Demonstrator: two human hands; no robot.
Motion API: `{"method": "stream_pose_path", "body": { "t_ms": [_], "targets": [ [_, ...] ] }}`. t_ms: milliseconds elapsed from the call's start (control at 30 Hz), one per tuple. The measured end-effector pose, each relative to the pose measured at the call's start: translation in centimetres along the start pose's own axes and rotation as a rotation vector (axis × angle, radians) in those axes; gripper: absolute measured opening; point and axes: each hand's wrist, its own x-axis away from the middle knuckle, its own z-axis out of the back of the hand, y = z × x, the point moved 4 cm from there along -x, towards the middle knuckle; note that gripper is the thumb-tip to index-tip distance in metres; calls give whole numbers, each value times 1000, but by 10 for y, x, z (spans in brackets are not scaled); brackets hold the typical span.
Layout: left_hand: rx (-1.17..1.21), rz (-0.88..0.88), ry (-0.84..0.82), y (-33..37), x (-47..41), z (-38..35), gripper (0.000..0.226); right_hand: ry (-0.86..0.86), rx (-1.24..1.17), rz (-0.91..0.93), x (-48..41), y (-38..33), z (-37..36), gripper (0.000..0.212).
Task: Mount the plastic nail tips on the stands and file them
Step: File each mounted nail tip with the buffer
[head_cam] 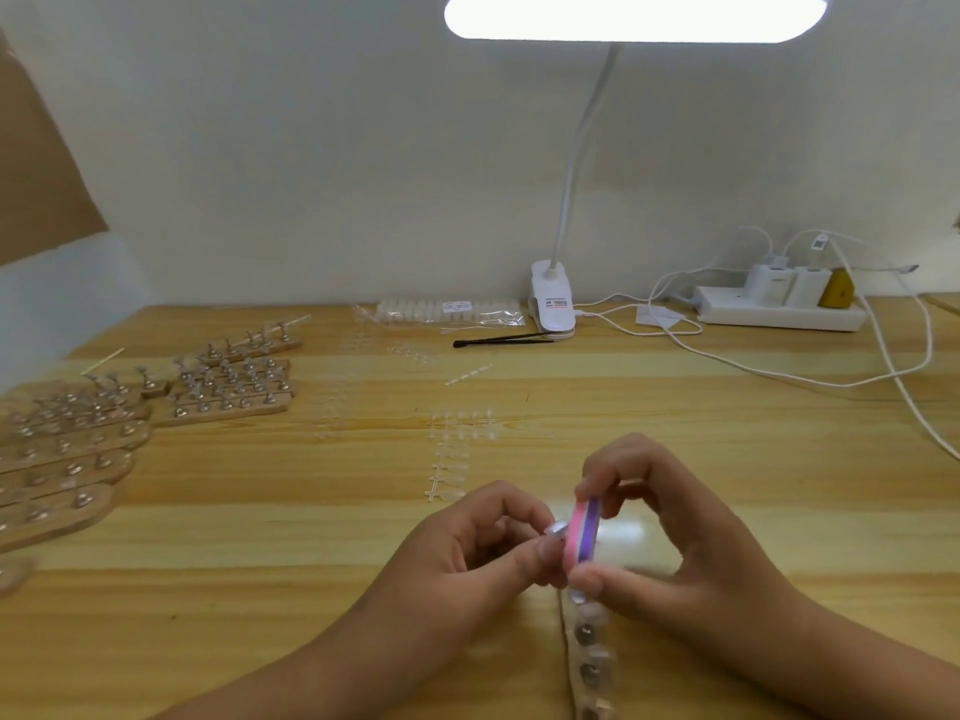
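My left hand (467, 543) pinches a small clear nail tip (556, 528) between thumb and fingers. Against that tip my right hand (670, 527) grips a pink and purple file block (583, 532). Just below both hands a wooden stand strip (589, 652) runs toward me with several clear tips mounted on its metal pegs. Loose clear nail tips on sprues (449, 459) lie on the wooden table (260, 537) beyond my hands.
Several wooden stand strips with metal pegs (228, 387) are stacked at the left. At the back lie a bag of nail tips (447, 310), black tweezers (498, 339), a clip lamp (553, 304), and a power strip (779, 309) with trailing white cables.
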Motion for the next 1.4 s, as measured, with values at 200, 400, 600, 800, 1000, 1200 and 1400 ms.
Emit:
{"method": "stream_pose_path", "body": {
  "t_ms": [200, 400, 600, 800, 1000, 1200, 1400],
  "targets": [
    [-30, -3, 15, -1, 1, 1, 11, 32, -12, -39, -4, 3, 2, 37],
    [-33, -10, 4, 0, 2, 0, 10, 30, 43, -4, -2, 2, 2, 40],
    [-28, -21, 3, 1, 2, 0, 16, -14, 86, 87, 0, -4, -2, 39],
    [4, -18, -9, 2, 2, 1, 12, -31, 65, 89, 2, -4, -3, 38],
    [8, -19, -12, 1, 2, 1, 7, 14, 53, -12, -2, 0, 4, 34],
    [28, -11, 12, 1, 1, 2, 15, -7, 45, -7, -2, -3, 3, 37],
    [12, -5, 12, 1, 0, 2, 19, -4, 67, 14, -2, -2, 2, 37]
  ]
}}
